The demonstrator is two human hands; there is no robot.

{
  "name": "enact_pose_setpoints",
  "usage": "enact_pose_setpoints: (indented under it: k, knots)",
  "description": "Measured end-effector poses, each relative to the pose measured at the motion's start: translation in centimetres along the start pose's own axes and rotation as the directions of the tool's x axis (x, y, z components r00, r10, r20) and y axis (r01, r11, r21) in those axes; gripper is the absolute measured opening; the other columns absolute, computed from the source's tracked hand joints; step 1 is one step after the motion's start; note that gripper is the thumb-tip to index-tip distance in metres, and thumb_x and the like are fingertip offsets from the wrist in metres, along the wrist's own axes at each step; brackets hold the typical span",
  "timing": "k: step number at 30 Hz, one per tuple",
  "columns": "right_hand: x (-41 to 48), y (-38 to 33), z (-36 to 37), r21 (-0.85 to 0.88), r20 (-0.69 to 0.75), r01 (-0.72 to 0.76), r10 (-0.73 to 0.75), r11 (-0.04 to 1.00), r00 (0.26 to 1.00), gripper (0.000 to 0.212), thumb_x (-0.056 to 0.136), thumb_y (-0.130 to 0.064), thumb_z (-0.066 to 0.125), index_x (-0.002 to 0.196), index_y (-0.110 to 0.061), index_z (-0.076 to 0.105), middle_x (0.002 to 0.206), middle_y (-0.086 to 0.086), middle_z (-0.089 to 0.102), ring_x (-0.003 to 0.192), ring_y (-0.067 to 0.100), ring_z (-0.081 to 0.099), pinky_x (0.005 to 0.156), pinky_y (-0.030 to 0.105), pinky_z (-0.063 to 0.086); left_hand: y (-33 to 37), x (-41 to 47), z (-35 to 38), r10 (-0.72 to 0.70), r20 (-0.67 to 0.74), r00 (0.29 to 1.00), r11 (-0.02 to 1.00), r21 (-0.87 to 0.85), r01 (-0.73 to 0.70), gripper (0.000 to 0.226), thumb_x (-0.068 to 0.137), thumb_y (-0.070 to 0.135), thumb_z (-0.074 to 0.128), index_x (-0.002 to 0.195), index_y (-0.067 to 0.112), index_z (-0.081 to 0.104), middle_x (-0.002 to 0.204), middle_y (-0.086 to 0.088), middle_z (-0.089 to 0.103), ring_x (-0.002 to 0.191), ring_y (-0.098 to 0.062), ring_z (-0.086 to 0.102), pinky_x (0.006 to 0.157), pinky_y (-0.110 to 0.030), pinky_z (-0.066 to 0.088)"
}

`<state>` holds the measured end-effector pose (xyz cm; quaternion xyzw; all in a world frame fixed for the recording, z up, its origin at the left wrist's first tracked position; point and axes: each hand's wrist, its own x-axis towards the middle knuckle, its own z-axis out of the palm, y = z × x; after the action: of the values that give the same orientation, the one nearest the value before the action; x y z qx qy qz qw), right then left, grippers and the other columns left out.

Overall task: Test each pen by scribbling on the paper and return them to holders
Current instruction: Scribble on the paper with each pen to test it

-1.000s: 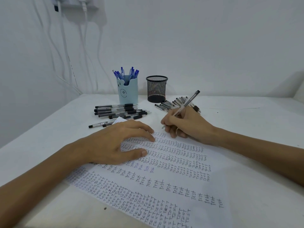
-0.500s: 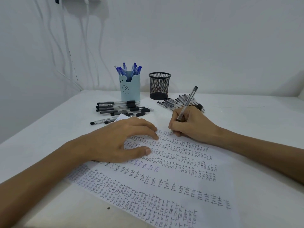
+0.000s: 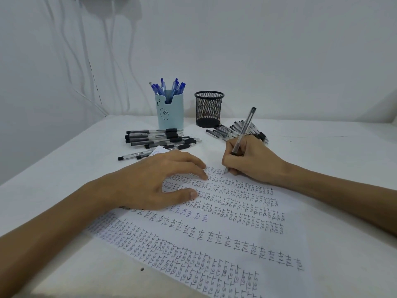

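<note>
From my end, the white table fills the lower view, and the paper lies slantwise across it, already crowded with rows of the word "test", mostly in black ink with a few in blue.

The left hand lies flat on the upper part of the sheet, fingers spread and relaxed, pinning it down and holding nothing. The right hand is curled round a black pen in a writing grip, tip down at the sheet's far edge and cap end tilted up and away.

Behind them stand the two holders, side by side but apart. The blue holder is packed with blue pens, while the mesh holder looks empty (I can't see right down to its base).

Two lots of black pens lie on the table: a left pile in front of the blue holder and a right pile beside the mesh one, just behind the writing hand.

My reading is that the blue pens are tested and returned. The black ones are midway, with one under test now and none yet in a holder. I cannot tell which pile is tested and which is waiting.
</note>
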<state>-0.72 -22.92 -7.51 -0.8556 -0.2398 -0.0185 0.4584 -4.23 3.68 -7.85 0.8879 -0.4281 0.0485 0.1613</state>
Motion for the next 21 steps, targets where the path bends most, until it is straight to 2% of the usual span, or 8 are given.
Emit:
enact_pose_setpoints:
  k: [11, 16, 21]
  knots:
    - [0.00, -0.18, 0.02, -0.002, -0.005, -0.024, 0.024, 1.000, 1.000, 0.015, 0.087, -0.004, 0.067, 0.073, 0.000, 0.064, 0.056, 0.007, 0.066, 0.050, 0.011, 0.054, 0.053, 0.013, 0.043, -0.06, 0.00, -0.01, 0.001, -0.002, 1.000, 1.000, 0.004, -0.001, 0.040, 0.100, 0.058, 0.055, 0.138, 0.044, 0.057, 0.149, 0.027, 0.045, 0.139, 0.001, 0.043, 0.112, -0.036, 0.044]
    - [0.05, -0.11, 0.04, -0.058, -0.040, -0.018, 0.016, 0.998, 0.999, 0.017, 0.086, -0.010, 0.067, 0.070, -0.004, 0.064, 0.060, 0.008, 0.069, 0.051, 0.009, 0.055, 0.057, 0.014, 0.044, -0.05, -0.01, -0.02, -0.003, 0.004, 1.000, 1.000, 0.003, 0.003, 0.040, 0.100, 0.057, 0.055, 0.138, 0.045, 0.057, 0.149, 0.027, 0.045, 0.140, 0.001, 0.042, 0.112, -0.036, 0.043]
    - [0.10, -0.06, 0.09, -0.050, -0.042, -0.018, 0.015, 0.999, 0.999, 0.016, 0.085, -0.010, 0.067, 0.073, 0.000, 0.064, 0.058, 0.006, 0.068, 0.051, 0.008, 0.056, 0.056, 0.012, 0.043, -0.09, -0.01, 0.01, 0.000, -0.003, 1.000, 1.000, -0.001, 0.000, 0.041, 0.100, 0.058, 0.055, 0.138, 0.044, 0.057, 0.149, 0.027, 0.046, 0.140, 0.000, 0.044, 0.111, -0.038, 0.044]
